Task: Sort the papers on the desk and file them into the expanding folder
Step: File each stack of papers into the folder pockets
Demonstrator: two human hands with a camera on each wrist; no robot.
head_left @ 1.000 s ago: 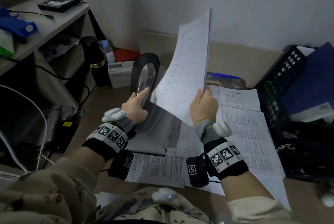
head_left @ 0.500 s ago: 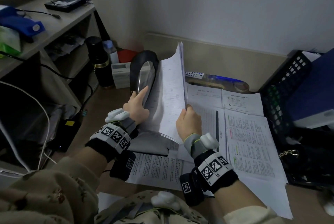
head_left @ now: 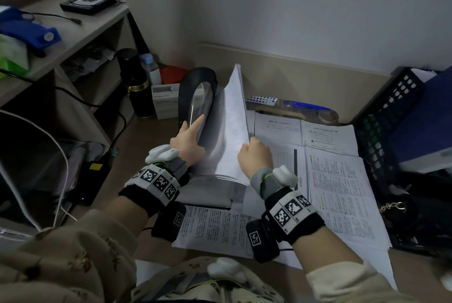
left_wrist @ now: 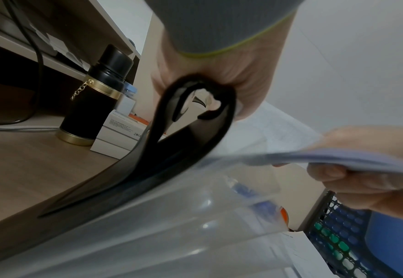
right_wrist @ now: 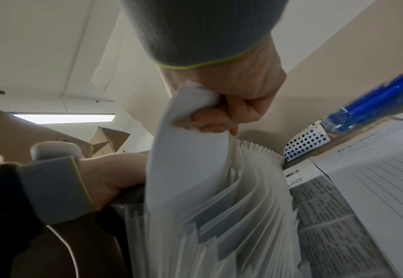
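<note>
The expanding folder (head_left: 215, 187) lies on the desk with its black flap (head_left: 195, 92) bent back and its clear pockets (right_wrist: 250, 199) fanned apart. My left hand (head_left: 188, 139) holds the flap (left_wrist: 195, 112) back, index finger stretched along it. My right hand (head_left: 254, 153) grips the edge of a white sheet (head_left: 232, 126) that stands upright with its lower part down in a pocket near the flap; the fingers (right_wrist: 210, 120) curl round the paper (right_wrist: 186, 154). More printed papers (head_left: 337, 180) lie spread on the desk to the right and in front.
A black flask (head_left: 134, 82) and white boxes (head_left: 163, 99) stand left of the folder under a shelf unit (head_left: 73, 29). A black mesh basket (head_left: 391, 117) with a blue binder sits at the right. A clear bag of blue pens (head_left: 293, 107) lies by the wall.
My right hand has swung the sheet from high in the air leftward and down into the folder's pockets. My left hand has kept holding the flap back.
</note>
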